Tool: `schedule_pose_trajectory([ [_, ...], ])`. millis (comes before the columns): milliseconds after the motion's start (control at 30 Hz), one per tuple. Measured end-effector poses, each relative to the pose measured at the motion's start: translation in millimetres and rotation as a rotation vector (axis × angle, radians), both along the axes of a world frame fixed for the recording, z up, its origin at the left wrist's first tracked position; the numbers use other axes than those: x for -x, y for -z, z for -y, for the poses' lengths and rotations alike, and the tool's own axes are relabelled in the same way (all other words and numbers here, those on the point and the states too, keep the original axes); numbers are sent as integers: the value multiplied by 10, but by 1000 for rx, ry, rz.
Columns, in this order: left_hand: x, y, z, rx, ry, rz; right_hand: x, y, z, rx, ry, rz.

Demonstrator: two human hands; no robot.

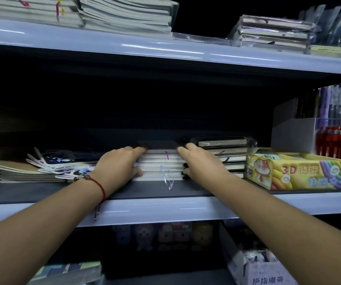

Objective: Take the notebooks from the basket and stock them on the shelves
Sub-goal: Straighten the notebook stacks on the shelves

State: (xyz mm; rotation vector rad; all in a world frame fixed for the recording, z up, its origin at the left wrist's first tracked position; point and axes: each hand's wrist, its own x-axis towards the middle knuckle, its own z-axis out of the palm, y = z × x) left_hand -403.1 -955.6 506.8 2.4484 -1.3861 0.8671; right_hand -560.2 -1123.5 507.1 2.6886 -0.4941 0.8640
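A stack of several dark-covered notebooks point(159, 163) with pale page edges and ribbon markers lies on the middle shelf point(165, 208). My left hand point(118, 163) grips the stack's left side, fingers over the top cover and thumb at the bottom edge. My right hand point(198, 159) grips the right side the same way. A red cord bracelet circles my left wrist. The basket is out of view.
Left of the stack lie thin notebooks point(42, 167) fanned out. Wrapped notebooks point(227, 153) sit just right of it, then a yellow 3D box point(297, 171) and a pen display point(338, 140). The upper shelf point(165, 48) carries more notebook piles. Toys sit below.
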Motion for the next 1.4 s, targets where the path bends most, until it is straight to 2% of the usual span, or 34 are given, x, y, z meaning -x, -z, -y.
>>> schedule_pose_trajectory([
  [67,24,31,8,40,19,-127,-12,32,-87,-258,-71,116],
  [200,202,126,34,307,177,-659,39,126,-292,-928,-213,370],
  [367,211,67,213,570,235,-1126,-76,64,-221,-1281,-128,342],
  [467,233,78,263,603,234,-1258,-144,54,-248,-1376,-153,343],
  [567,219,113,322,662,208,-1264,-164,66,-246,-1461,-228,365],
  [633,238,130,330,699,182,-1206,-146,59,-266,-1516,-288,373],
  [900,412,79,316,545,110,-1096,-202,71,-165,-1505,-257,368],
  [1100,525,47,235,431,46,-997,-161,48,-360,-1191,-37,248],
  [1200,530,-1,39,324,84,-943,-39,-12,-518,-995,12,132],
  [1267,491,-28,-225,272,153,-816,54,-37,-655,-758,50,34],
  [1333,441,-39,-561,183,155,-537,119,-16,-799,-508,3,-18],
  [1400,346,-44,-880,44,92,-265,124,11,-988,-341,-116,-58],
])
